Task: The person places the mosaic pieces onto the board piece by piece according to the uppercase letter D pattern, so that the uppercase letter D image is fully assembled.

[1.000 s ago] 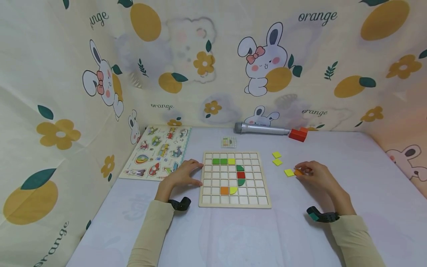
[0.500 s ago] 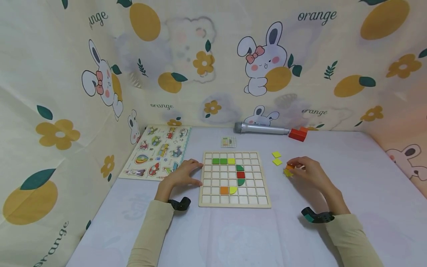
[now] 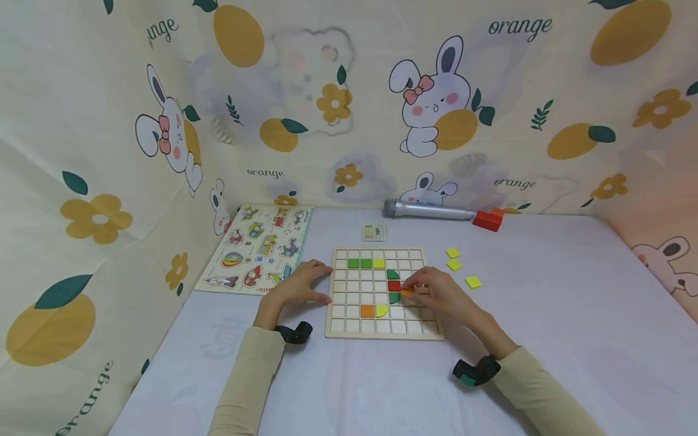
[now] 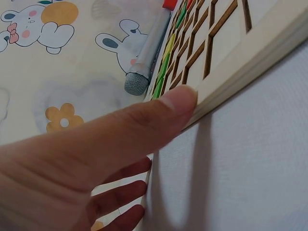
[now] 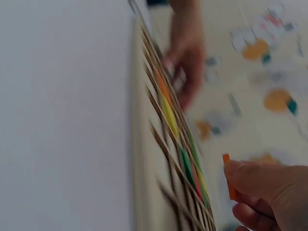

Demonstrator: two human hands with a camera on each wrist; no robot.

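A wooden grid board (image 3: 383, 333) lies on the table, with several coloured tiles set in its squares. Among them are a red square tile (image 3: 394, 285), green tiles and an orange tile (image 3: 367, 311). My left hand (image 3: 297, 284) rests at the board's left edge, thumb and fingertips touching the rim; the thumb (image 4: 180, 103) shows against the edge in the left wrist view. Over the right half of the board, my right hand (image 3: 438, 293) pinches an orange tile (image 5: 230, 178) between thumb and fingers, beside the red and lower green tiles.
Three yellow tiles (image 3: 473, 282) lie right of the board. Behind it are a small pattern card (image 3: 374, 232), a silver microphone (image 3: 428, 210) and red blocks (image 3: 487, 220). A picture puzzle board (image 3: 256, 248) lies at the left, near the patterned cloth wall.
My right hand has picked up the orange tile beside the yellow ones and carried it left over the board. The left hand has stayed at the board's edge.
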